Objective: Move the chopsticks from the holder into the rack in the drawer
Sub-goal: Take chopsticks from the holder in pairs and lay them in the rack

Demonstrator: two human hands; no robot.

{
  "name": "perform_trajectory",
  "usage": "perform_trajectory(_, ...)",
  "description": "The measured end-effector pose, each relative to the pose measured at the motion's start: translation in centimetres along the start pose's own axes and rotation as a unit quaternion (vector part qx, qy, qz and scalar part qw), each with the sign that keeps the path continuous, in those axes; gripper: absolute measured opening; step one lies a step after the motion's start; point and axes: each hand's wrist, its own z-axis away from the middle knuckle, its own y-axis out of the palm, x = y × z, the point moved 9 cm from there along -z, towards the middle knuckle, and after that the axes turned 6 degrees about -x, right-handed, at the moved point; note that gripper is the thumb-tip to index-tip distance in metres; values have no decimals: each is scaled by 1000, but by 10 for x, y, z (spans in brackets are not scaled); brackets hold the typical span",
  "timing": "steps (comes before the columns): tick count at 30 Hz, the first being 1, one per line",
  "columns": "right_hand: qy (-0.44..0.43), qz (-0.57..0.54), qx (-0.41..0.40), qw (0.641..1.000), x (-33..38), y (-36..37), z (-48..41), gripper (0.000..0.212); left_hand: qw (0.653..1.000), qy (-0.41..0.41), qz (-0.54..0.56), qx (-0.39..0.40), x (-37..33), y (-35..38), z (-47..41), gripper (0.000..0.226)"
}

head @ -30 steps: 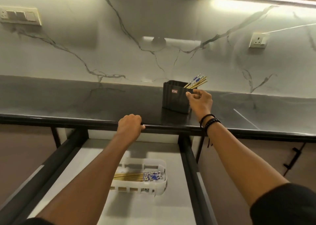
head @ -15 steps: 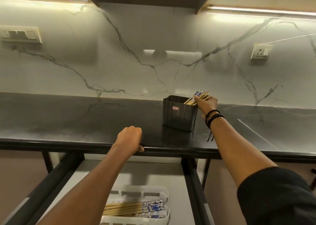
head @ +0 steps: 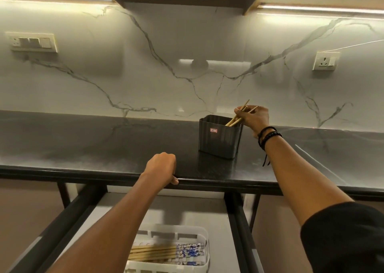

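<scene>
Switch plate on the marble wall, far left. Dark worktop runs the full width, drawer pulled out below it. Left hand is curled into a fist over the worktop's front edge, thumb tip under the lip; gripping the edge, nothing else in it. Below, at the bottom of the view, a white rack sits in the drawer with a bundle of chopsticks lying flat in it, plain wooden ends to the left, blue-and-white patterned ends to the right; the left forearm covers the rack's left part. Dark holder stands upright on the worktop, right of centre, small red label on its front face. Chopsticks stick out of the holder's right side, tilted up and to the right, lower ends inside it. Right hand is just above the holder's right rim, fingers pinched closed around those chopsticks, tips poking out past the fingers. Count looks like two, hard to be sure. Black bracelets on the right wrist, black sleeve lower right. Socket on the wall, far right.
</scene>
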Motion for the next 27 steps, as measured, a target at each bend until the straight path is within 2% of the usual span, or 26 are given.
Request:
perform_trajectory(4, 30, 8, -22, 999, -12, -9, -8, 27, 1000, -2, 4, 8, 0, 3, 2, 35)
perform_trajectory(8, 68, -4, -16, 998, -32, -11, -10, 15, 1000, -6, 9, 2, 1, 4, 3, 32)
perform_trajectory(9, 74, -17, -12, 997, -35, -10, -10, 17, 1000, -7, 9, 0, 1, 5, 3, 31)
perform_trajectory(13, 97, -87, 19, 991, -40, -2, -10, 50, 1000, -4, 7, 0, 2, 5, 0, 31)
perform_trajectory(15, 103, -112, 35, 988, -37, 1, -9, 49, 1000, -3, 6, 1, 2, 5, -2, 32)
perform_trajectory(17, 97, -116, 41, 988, -31, 3, -8, 43, 1000, -4, 8, 2, 3, 5, -2, 33)
perform_trajectory(21, 63, -109, 68, 990, -15, 6, -8, 51, 1000, -5, 9, 3, 3, 4, -3, 35)
perform_trajectory(27, -5, 14, 87, 996, 0, 2, -10, 39, 1000, -7, 8, 6, 2, 4, -1, 36)
